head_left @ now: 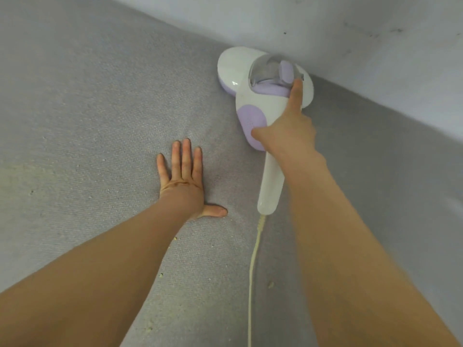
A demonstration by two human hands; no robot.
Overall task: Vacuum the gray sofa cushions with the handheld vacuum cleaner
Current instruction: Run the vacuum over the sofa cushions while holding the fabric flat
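White-and-lilac handheld vacuum cleaner [260, 96] sits head-first at the gray sofa cushion's [87, 121] far edge — handle running back toward the person. The right hand [288, 132] grips it, forefinger extended; the left hand [184, 180] lies flat, fingers spread, just beside.

We see only our own two forearms and hands, and both are bare from the lower edge of the view to the fingertips: no sleeve, cuff, glove, watch, ring or band shows on either. Our bare left hand [181, 181] has short, unpainted nails, and a run of fine creases crosses the wrist just behind its knuckles. Our bare right hand [288, 136] is blurred along its forearm, so finer detail there cannot be told.
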